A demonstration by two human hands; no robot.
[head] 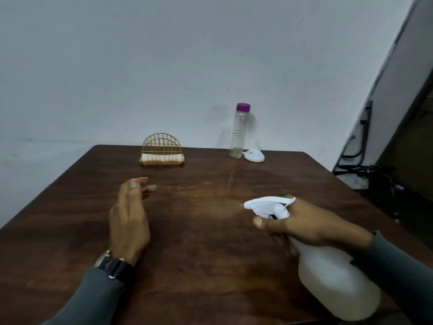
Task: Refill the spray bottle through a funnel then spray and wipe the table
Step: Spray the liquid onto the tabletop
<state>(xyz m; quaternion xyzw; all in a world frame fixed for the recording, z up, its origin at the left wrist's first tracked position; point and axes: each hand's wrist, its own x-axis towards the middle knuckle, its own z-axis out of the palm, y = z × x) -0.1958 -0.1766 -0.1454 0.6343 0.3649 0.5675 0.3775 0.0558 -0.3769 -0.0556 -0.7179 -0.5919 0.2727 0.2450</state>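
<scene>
Grips spray bottle (337, 280) in right hand (311, 221), lower right; holds left hand (130, 214) empty, fingers relaxed, over desk (210, 249), centre left.

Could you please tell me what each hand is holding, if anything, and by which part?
The right hand grips the spray bottle at its neck, just below the trigger head. The left hand is open and holds nothing.

Table (210, 242): holder (161, 151), water bottle (239, 134), funnel (255, 156)
</scene>
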